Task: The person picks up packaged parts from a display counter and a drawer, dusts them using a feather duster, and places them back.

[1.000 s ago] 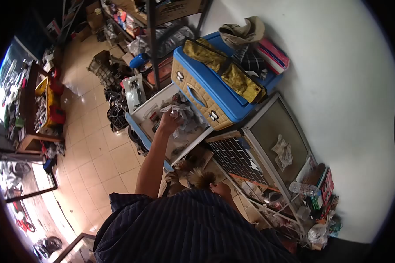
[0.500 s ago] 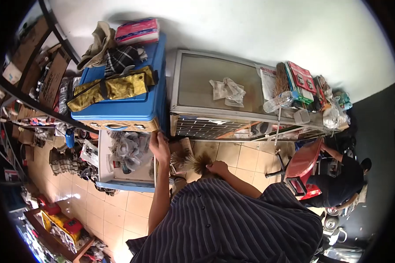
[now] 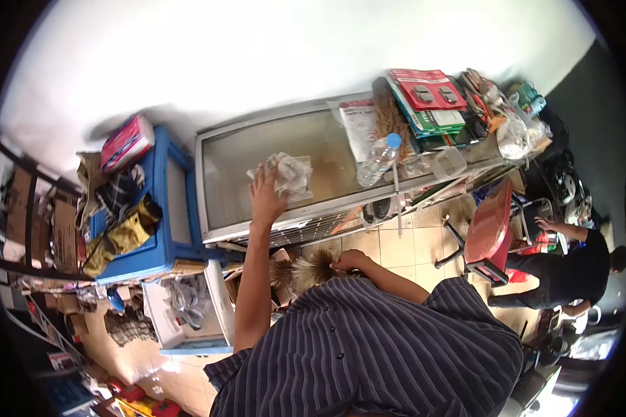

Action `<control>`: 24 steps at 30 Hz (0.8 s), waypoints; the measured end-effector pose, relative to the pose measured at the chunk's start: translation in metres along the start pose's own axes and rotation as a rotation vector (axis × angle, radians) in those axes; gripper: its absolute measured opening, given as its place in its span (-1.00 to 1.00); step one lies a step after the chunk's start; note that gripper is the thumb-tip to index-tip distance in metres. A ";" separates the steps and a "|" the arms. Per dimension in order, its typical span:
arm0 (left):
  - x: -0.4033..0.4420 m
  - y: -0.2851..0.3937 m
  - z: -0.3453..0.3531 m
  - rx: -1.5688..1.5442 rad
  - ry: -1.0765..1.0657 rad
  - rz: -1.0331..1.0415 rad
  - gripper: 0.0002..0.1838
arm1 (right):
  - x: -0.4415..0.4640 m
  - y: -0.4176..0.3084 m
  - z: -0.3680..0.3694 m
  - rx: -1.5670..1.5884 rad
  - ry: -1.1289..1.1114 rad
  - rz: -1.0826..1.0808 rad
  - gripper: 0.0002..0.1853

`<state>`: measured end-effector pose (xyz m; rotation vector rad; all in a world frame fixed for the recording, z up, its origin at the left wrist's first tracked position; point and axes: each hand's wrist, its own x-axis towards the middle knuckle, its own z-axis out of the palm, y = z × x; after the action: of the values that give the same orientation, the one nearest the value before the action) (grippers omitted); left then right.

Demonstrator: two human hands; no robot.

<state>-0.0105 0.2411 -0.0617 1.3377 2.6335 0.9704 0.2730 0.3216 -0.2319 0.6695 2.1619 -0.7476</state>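
Note:
My left hand [image 3: 267, 197] reaches over the glass-topped display case [image 3: 219, 182], fingers spread. Its fingertips are at the near side of some crumpled clear plastic bags [image 3: 295, 178]; whether they touch the plastic I cannot tell. Close to my striped shirt, my right hand [image 3: 353, 261] is closed around a feather duster [image 3: 311, 270] with tan and brown feathers, which point left. The hand covers part of the duster's handle.
A water bottle [image 3: 379, 164], a brown broom head [image 3: 391, 115] and stacked red and green packs [image 3: 431, 104] lie on the case's right part. At left stands a blue cabinet [image 3: 161, 240] with an open drawer [image 3: 219, 299]. A person [image 3: 560, 267] stands beyond a red chair [image 3: 490, 226].
My left hand has left the blue cabinet's edge and moved over the display case to the plastic bags. The view has turned right. My right hand still holds the feather duster.

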 end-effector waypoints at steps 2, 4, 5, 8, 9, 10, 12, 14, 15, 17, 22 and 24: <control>0.005 -0.014 0.015 -0.040 0.076 0.006 -0.34 | 0.004 0.027 -0.005 0.079 0.009 0.029 -0.30; 0.005 -0.014 0.012 -0.118 0.184 0.035 -0.42 | 0.002 0.042 -0.008 0.161 0.009 0.046 -0.31; 0.004 -0.016 0.013 -0.136 0.248 0.049 -0.44 | -0.004 0.045 -0.012 0.135 0.020 0.067 -0.31; 0.003 -0.026 0.010 -0.207 0.319 -0.005 -0.45 | 0.004 0.059 -0.017 0.089 0.019 0.059 -0.29; 0.000 -0.037 0.011 -0.449 0.352 -0.193 -0.57 | 0.010 0.062 -0.015 0.072 0.029 0.000 -0.28; -0.005 -0.051 0.011 -0.684 0.391 -0.389 -0.67 | 0.016 0.064 -0.012 0.050 0.032 -0.066 -0.25; -0.020 -0.056 -0.006 -1.195 0.494 -0.591 -0.64 | 0.019 0.060 -0.015 0.044 0.053 -0.152 -0.24; -0.051 -0.052 -0.031 -1.484 0.516 -0.544 -0.57 | 0.028 0.052 -0.021 0.028 0.047 -0.209 -0.23; -0.065 -0.043 -0.048 -1.636 0.551 -0.575 -0.59 | 0.034 0.046 -0.025 0.014 0.000 -0.222 -0.23; -0.091 -0.030 -0.073 -1.799 0.686 -0.564 -0.59 | 0.039 0.033 -0.035 -0.017 -0.037 -0.246 -0.23; -0.148 0.006 -0.129 -1.941 0.884 -0.342 -0.55 | -0.004 -0.013 -0.092 -0.006 -0.144 -0.388 -0.22; -0.178 0.008 -0.142 -1.873 0.987 -0.333 -0.50 | -0.016 -0.032 -0.102 0.101 -0.144 -0.539 -0.26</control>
<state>0.0649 0.0399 0.0143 -0.1480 0.7099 2.9790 0.2130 0.3655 -0.1534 0.0637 2.1966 -1.1509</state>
